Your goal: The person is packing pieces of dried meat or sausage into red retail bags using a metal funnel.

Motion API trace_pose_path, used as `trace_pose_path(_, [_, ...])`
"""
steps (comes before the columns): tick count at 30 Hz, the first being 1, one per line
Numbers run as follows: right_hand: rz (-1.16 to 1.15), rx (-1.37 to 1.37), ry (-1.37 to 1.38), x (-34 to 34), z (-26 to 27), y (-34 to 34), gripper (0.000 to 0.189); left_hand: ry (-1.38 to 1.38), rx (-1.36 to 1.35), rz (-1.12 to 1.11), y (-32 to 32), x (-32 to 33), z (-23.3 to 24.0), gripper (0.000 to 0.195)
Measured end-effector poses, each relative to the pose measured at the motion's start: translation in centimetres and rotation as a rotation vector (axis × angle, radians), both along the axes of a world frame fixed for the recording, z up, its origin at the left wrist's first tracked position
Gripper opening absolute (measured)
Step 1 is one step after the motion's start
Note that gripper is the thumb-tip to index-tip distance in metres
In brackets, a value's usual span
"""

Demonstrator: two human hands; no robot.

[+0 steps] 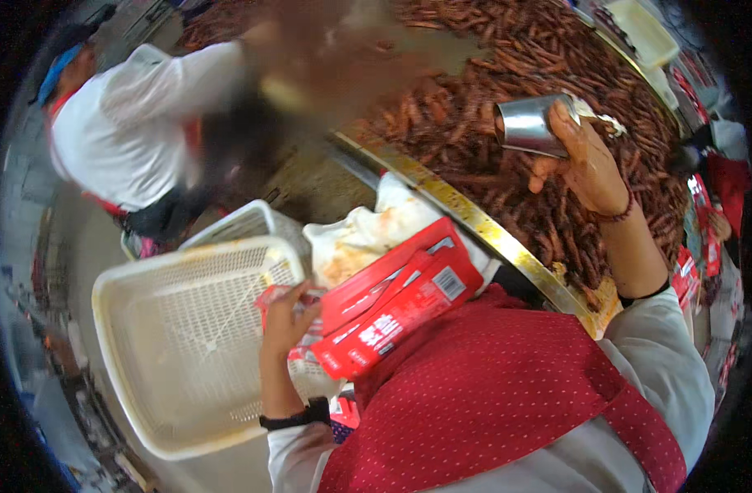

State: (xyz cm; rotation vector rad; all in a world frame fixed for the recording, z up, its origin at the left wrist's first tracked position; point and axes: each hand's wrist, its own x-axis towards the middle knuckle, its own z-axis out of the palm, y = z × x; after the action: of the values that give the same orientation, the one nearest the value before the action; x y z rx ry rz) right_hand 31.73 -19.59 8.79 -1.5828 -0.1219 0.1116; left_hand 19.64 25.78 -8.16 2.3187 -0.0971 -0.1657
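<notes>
My right hand (582, 154) grips a shiny metal cup (531, 125), tilted on its side above a heap of reddish-brown strip-shaped food (554, 61). The cup's mouth faces left; something pale shows behind the fingers. My left hand (288, 317) is closed on crumpled red and clear packaging (271, 302), over the right side of a cream plastic basket (197, 363). Right beside it, flat red printed pouches (400, 296) lie against the red dotted apron, on a stained white cloth (351, 240).
A metal table rim (505, 234) runs diagonally between me and the food heap. Another person in white (117, 123) leans over the table at upper left, arms blurred. A greyish basket (240, 222) stands behind the cream one. Another pale tray (644, 31) sits at upper right.
</notes>
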Motion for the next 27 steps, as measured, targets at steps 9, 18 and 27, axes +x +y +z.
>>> trace_pose_path(9, [-0.128,0.149,0.215,0.0,-0.7,-1.3,0.050,-0.107,-0.019,-0.259,-16.4,4.0,1.5,0.047])
trace_pose_path(18, [-0.115,0.093,0.318,-1.2,-3.8,-2.1,0.049,-0.264,0.050,-0.195,-18.1,2.2,3.7,0.019])
trace_pose_path(27, [0.070,0.022,0.439,-2.2,-4.4,-0.6,0.048,-0.117,0.020,-0.531,-18.6,-0.1,4.9,0.011])
